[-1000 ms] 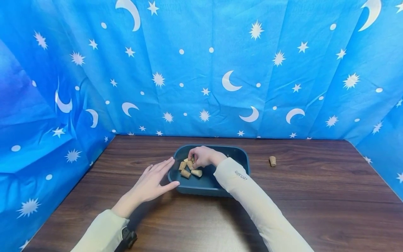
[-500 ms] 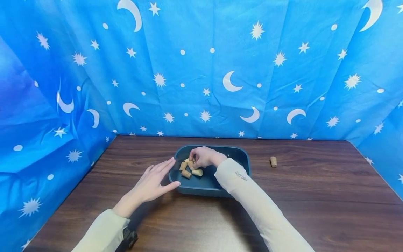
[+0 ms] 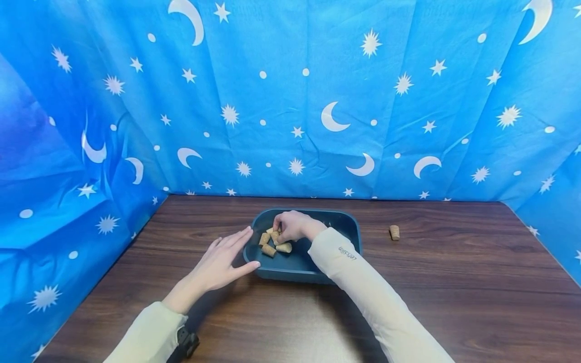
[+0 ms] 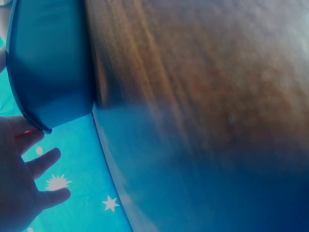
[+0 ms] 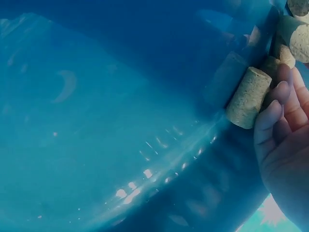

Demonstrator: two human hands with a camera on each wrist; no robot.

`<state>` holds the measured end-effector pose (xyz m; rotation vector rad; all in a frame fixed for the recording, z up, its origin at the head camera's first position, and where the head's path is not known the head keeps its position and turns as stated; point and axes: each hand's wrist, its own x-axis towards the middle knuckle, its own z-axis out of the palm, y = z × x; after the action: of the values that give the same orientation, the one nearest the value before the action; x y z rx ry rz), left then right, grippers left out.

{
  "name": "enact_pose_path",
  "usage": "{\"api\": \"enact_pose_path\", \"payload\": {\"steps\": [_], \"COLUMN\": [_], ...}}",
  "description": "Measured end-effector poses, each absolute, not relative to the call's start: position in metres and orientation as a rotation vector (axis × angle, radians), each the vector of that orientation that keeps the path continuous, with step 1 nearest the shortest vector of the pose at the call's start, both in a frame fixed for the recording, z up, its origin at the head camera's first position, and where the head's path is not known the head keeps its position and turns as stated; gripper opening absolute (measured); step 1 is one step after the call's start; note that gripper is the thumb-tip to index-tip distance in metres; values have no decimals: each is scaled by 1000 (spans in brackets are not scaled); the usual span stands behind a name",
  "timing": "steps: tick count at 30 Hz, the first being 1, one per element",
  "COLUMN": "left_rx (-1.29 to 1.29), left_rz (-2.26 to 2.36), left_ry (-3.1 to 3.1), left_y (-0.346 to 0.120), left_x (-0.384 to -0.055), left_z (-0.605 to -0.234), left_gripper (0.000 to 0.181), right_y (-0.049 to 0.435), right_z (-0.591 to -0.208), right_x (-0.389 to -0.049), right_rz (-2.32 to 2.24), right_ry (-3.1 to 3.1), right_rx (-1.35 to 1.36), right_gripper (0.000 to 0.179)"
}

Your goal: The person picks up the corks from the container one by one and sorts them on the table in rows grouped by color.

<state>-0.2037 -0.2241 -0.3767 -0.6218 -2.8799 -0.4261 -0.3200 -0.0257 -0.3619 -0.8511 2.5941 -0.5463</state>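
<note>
Where the left hand (image 3: 220,262) meets the left end of the box (image 3: 290,276), we see its fingers straight and spread at the rim. Inside, we find loose corks (image 3: 268,250) on the floor, just short of the right hand (image 3: 294,226), whose fingers curl down; the middle cork (image 3: 275,237) sits right at their tips, though we cannot tell whether they pinch it. Well apart, right of the box, a lone cork (image 3: 394,232) rests on the table (image 3: 445,282), before the blue curtain (image 3: 290,101).
</note>
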Motion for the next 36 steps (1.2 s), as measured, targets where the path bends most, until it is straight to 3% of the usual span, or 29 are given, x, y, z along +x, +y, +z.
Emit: {"api": "enact_pose_path", "payload": {"steps": [19, 36], "left_rx": [-626, -630], "left_rz": [-437, -437], "left_ry": [-2881, -2880], "left_y": [-225, -225], "left_x": [-204, -204], "left_z": [-377, -376], "left_gripper": [80, 79], "right_y": [-24, -23], "right_z": [-365, -365], "right_x": [-321, -319], "right_rz": [-495, -624], "right_ry": [2603, 2524], "right_rx": [-1097, -1066], "right_gripper": [18, 18]}}
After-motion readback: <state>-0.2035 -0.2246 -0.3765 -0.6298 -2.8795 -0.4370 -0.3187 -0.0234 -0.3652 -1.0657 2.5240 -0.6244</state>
